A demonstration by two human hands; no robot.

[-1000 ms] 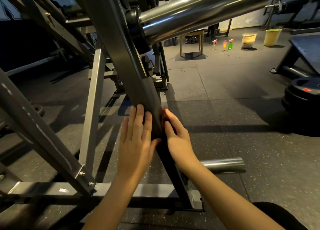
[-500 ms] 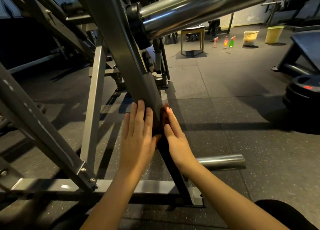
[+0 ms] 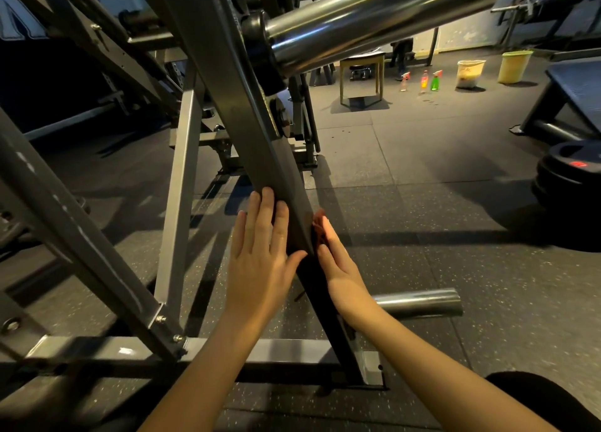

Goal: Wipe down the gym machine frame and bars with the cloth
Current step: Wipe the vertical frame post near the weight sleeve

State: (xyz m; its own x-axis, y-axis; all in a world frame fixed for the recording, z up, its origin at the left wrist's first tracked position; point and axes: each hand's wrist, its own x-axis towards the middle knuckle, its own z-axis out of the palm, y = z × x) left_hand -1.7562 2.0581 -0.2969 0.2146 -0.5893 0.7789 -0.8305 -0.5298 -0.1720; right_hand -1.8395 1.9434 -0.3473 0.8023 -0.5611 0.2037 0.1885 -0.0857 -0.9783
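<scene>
Left hand (image 3: 263, 252) and right hand (image 3: 338, 269), both flat, have slid slightly up the central beam (image 3: 247, 122). The right presses the cloth (image 3: 318, 226), so wiping continues.

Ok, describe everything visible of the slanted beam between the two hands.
The slanted beam looks like dark grey painted metal, flat-sided, leaning from upper left down to the base crossbar. A chrome bar sticks out near its top. The left hand lies flat on its left face; the right hand presses its right edge, something reddish, perhaps the cloth, under the fingertips.
</scene>
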